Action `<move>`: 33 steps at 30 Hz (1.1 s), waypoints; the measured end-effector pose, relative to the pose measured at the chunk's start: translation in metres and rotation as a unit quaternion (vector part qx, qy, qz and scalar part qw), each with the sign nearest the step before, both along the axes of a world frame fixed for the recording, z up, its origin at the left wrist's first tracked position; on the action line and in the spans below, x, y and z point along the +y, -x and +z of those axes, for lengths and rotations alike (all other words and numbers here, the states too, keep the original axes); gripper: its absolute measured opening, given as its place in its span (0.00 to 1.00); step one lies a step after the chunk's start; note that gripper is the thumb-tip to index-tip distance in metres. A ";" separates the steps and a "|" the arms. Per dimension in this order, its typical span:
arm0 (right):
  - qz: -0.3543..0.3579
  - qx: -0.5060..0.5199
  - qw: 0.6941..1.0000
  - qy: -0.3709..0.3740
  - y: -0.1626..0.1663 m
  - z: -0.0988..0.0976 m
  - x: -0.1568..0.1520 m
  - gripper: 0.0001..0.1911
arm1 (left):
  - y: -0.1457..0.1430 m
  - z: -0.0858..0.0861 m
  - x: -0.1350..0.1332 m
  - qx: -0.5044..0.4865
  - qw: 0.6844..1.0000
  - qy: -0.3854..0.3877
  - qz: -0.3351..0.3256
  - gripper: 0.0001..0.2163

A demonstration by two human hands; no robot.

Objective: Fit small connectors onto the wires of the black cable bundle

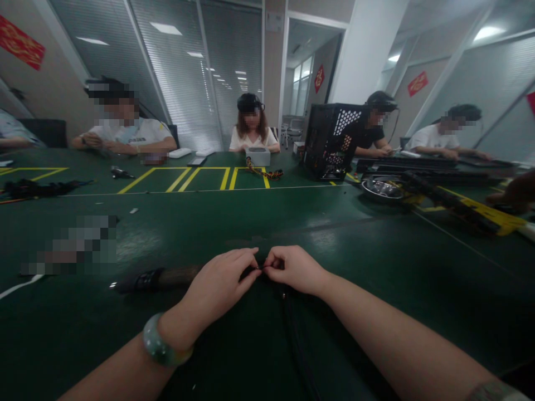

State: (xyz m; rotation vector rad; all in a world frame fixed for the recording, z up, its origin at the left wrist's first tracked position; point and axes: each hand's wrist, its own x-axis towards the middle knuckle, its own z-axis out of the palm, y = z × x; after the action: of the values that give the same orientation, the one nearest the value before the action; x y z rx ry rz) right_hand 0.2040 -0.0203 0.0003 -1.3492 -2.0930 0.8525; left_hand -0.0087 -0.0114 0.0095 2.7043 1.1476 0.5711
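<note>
My left hand (225,281), with a pale green bangle (161,341) on its wrist, is closed in a pinch. My right hand (296,270) pinches opposite it, so the two sets of fingertips nearly meet. Between them is something small and dark; its kind is hidden by the fingers. A dark, tube-shaped tool with a brown middle section (178,278) and a shiny tip lies on the green table (376,267), partly behind my left hand. Below my right hand a thick black cable (297,345) with a small metal end runs toward me.
Several people sit across the table. A black computer case (328,142) stands at the back, a grey power supply (257,156) to its left. A round metal bowl (382,188) and a long black-and-yellow part (472,209) are at right. Dark cables (37,188) lie at left.
</note>
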 end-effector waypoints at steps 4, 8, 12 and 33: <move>-0.002 0.001 1.000 0.000 0.000 -0.002 0.001 0.03 | 0.000 -0.001 0.000 0.003 1.000 -0.004 -0.002 0.08; -0.008 -0.001 1.000 -0.003 0.001 -0.001 0.001 0.03 | 0.000 -0.002 0.000 0.000 1.000 -0.006 -0.011 0.06; -0.010 0.001 1.000 -0.004 0.001 -0.002 0.001 0.03 | 0.001 -0.003 0.001 -0.004 1.000 -0.004 -0.002 0.04; -0.006 0.005 1.000 -0.005 0.000 -0.002 0.000 0.03 | 0.000 -0.004 0.002 0.000 1.000 -0.013 -0.003 0.04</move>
State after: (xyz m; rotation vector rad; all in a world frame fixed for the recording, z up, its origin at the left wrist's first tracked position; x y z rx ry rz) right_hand 0.2038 -0.0199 -0.0017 -1.3486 -2.0776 0.8412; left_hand -0.0088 -0.0090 0.0054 2.7287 1.1407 0.5892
